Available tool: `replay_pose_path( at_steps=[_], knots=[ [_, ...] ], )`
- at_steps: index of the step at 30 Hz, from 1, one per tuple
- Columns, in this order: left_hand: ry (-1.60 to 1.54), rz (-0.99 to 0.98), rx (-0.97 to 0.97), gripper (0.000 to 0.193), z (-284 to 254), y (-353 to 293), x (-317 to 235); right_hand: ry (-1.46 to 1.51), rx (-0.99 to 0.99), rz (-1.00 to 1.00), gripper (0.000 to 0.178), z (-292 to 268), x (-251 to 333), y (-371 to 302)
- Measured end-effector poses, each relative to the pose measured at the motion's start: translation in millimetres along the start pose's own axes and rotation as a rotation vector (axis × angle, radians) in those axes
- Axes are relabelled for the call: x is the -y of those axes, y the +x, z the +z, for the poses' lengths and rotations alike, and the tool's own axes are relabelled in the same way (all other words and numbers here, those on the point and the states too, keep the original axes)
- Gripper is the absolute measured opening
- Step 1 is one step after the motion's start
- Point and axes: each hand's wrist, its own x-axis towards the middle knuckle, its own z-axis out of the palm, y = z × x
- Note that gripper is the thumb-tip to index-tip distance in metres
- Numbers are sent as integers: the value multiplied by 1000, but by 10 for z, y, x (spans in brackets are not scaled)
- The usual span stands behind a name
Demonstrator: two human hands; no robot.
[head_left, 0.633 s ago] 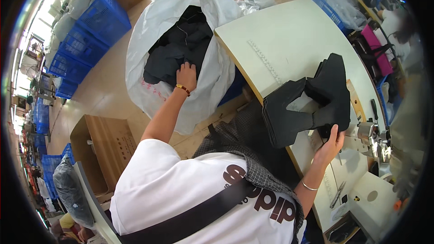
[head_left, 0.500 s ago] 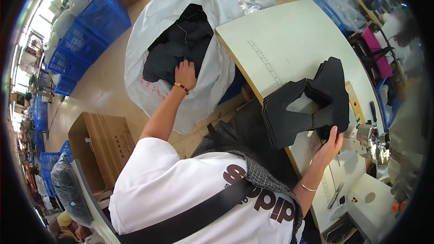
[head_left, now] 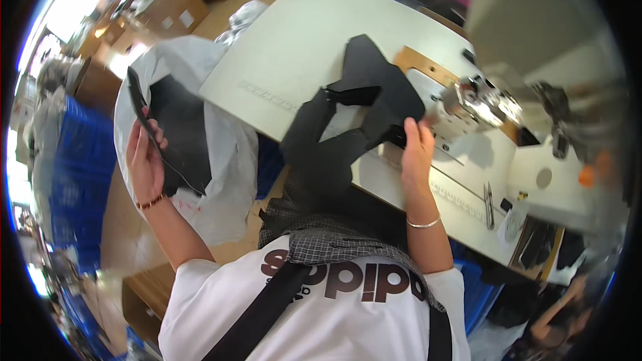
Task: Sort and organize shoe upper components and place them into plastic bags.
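Left hand (head_left: pixel 144 160) grips fabric piece (head_left: pixel 137 100) (black).

We see our left arm stretched out to the left, elbow bent, forearm rising toward the upper left with a thin band on the wrist. Our left hand (head_left: pixel 144 160) is raised, palm turned inward, fingers curled closed in a grip. Our right arm reaches straight forward, a bangle on the wrist. Our right hand (head_left: pixel 416 150) is held edge-on, fingers extended forward and pinched together at the tips.
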Motion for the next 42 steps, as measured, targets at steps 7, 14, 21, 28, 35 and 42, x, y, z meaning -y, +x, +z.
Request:
replay_pose_path(
  at_steps=[7,14,21,28,35,42],
  knots=[
    [205,-98,527,76,1686,-155,-218,-14,56,-84,30,-31,-54,60],
    [857,-9,1043,63,2891,118,833,-32,65,-129,30,-62,5,54],
    [1222,534,892,45,2988,-174,1024,177,94,18,33,-61,-136,78],
    [1140,712,595,32,2711,-396,943,-81,-76,30,39,-128,-63,52],
    [963,697,-67,18,907,-230,891,-205,-38,98,39,-66,99,-5],
    [1904,-34,435,38,-1537,-369,1203,-147,-98,132,44,-62,60,7]
  ],
)
